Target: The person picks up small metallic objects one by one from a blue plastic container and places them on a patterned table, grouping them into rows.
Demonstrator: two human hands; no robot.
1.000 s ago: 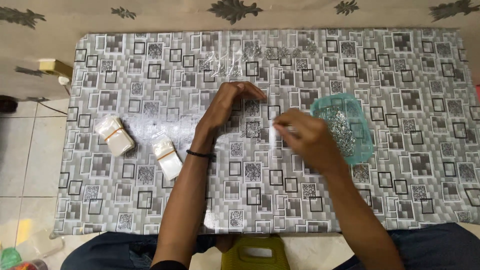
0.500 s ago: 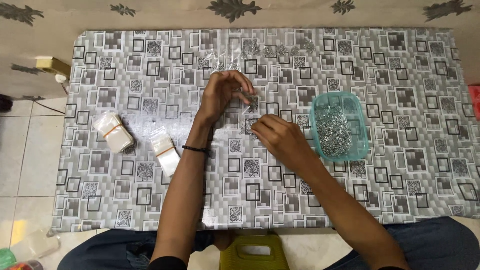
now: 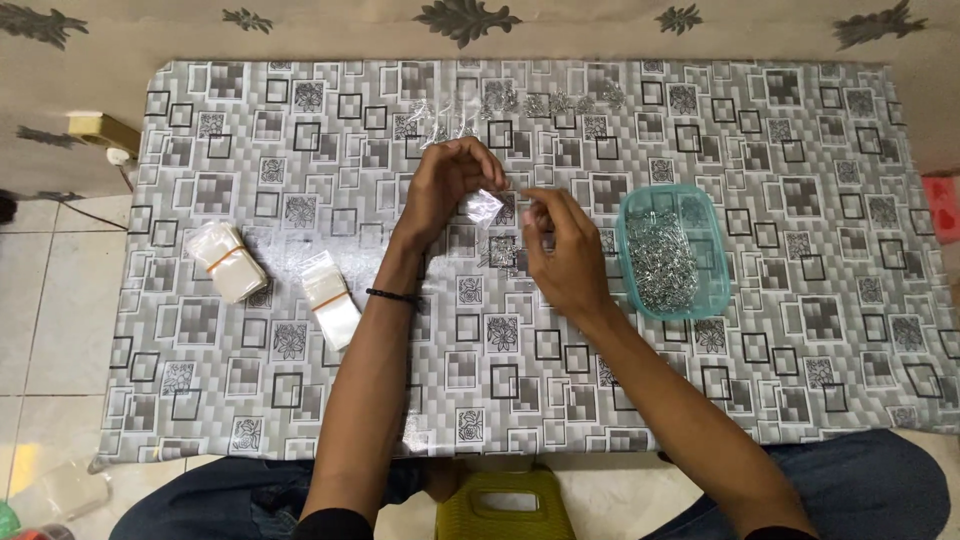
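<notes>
While a small clear plastic bag [image 3: 483, 205] sits pinched in my left hand [image 3: 440, 190] above mid-table, my right hand [image 3: 560, 245] pinches closed beside it, contents indiscernible; filled bags [image 3: 520, 105] lie beyond, pin-filled teal container [image 3: 672, 255] and two banded bag stacks [image 3: 230, 262] remain

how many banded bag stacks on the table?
2. One stack lies near the table's left edge; the other stack lies just right of it, beside the left forearm. None look hidden.
</notes>
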